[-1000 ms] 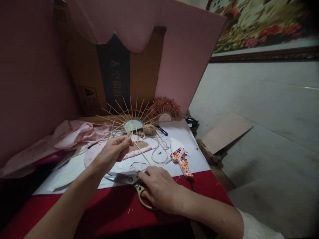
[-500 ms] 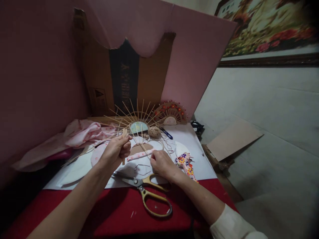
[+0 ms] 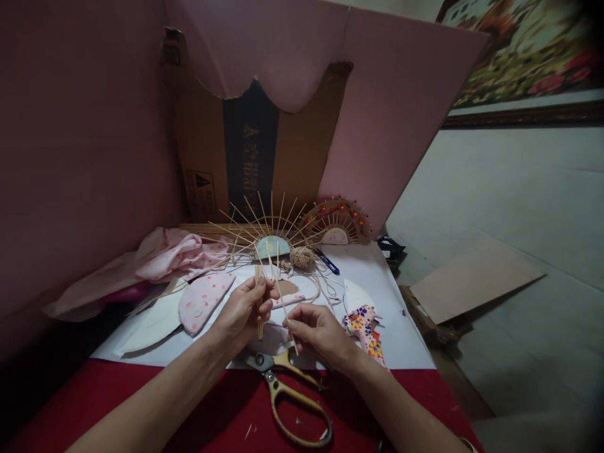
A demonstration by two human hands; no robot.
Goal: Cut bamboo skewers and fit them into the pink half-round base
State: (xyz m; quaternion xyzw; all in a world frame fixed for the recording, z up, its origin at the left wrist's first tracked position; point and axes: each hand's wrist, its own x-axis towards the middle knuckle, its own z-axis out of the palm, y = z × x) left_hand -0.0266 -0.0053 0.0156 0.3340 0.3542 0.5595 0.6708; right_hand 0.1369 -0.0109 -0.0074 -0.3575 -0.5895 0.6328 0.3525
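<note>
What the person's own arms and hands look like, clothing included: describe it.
The left hand and right hand are ungloved, with no markings to be made out. The left forearm is bare; so is the right forearm, except for a pale sliver at the frame's bottom edge, perhaps a cuff.

The left hand [image 3: 246, 308] holds a small upright bundle of pale wooden sticks [image 3: 260, 328]; the right hand [image 3: 321, 330], just right of it, pinches one slender tan stick [image 3: 284, 303]. Nearer lie metal scissors with yellow looped handles [image 3: 270, 376]. Farther off, a round ball of brown twine [image 3: 302, 257] sits beside a pale-blue half-disc [image 3: 274, 248].
</note>
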